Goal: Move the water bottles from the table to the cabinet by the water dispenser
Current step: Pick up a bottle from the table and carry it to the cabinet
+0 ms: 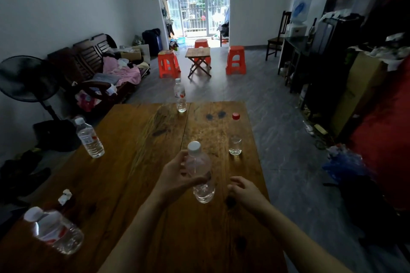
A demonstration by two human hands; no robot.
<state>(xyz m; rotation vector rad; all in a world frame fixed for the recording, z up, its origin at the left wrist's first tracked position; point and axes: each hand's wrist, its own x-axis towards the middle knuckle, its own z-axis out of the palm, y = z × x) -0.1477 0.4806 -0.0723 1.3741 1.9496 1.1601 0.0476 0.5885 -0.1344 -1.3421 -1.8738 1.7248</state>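
Left hand [177,178] wrapped around the middle of an upright white-capped water bottle [199,173] on the wooden table [133,162], fingers curled across its front, thumb behind. Right hand [244,188] just beside the bottle, apart from it, fingers loosely curled and holding nothing. Four other bottles [89,137] stand elsewhere on the table; the water dispenser [298,15] stands far right.

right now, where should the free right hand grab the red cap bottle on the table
Judging by its pose, take the red-cap bottle around its mid body, from the near right side with the right hand. It stands upright with bare table around it.
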